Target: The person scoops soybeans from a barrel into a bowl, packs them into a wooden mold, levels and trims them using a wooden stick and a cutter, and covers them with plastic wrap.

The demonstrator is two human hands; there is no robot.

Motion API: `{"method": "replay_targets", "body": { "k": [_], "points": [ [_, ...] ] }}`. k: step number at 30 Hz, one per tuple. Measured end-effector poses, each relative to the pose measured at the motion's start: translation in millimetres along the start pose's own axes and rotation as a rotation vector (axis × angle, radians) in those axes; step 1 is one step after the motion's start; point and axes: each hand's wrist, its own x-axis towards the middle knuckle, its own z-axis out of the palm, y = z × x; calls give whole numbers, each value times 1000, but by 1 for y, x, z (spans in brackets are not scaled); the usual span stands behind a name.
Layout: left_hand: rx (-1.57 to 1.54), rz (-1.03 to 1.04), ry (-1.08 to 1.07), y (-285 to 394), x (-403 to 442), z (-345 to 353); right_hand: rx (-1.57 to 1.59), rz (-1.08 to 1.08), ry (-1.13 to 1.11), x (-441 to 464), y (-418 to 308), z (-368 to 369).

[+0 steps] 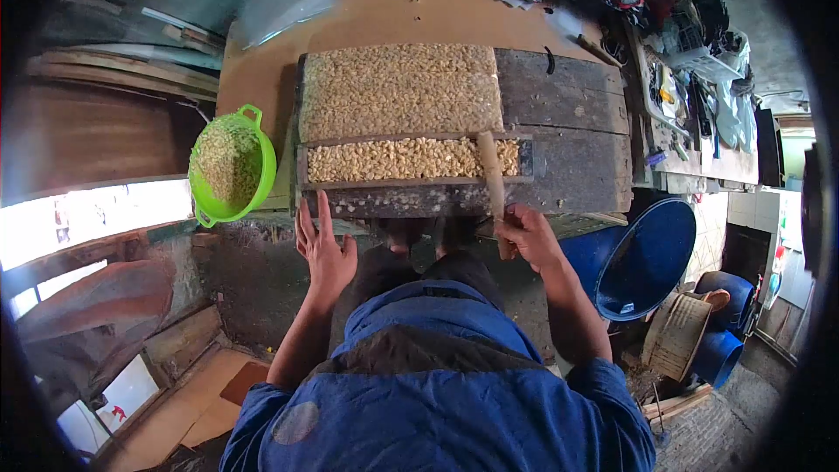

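At the tray's four o'clock, the right hand grips a wooden stick; towards seven, the left hand spreads, grip unclosed.

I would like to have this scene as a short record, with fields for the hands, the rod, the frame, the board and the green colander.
Left hand: open, near the frame's left end; contact unclear
Right hand: fingers closed on the rod's near part
Rod: wood-coloured, extends over the frame's right part
Frame: long, narrow, mostly filled with pale pieces
Board: dark wood, beneath the frame; a flat layer of pale pieces lies beyond the frame
Green colander: left of the board, holds pale bits
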Motion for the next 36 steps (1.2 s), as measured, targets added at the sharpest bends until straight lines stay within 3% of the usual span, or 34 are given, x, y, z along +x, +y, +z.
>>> {"method": "replay_targets", "body": {
  "k": [14,22,30,36],
  "points": [
    [8,-14,22,7,-4,7,106,46,59,-31,-7,-44],
    [-20,-5,30,5,-5,8,147,36,30,-29,-23,-25],
    [-19,-5,41,0,-7,5,171,126,-137,-10,-34,4],
    [-45,-7,44,-8,-6,5,91,31,3,-29,-32,0]
  ]
}}
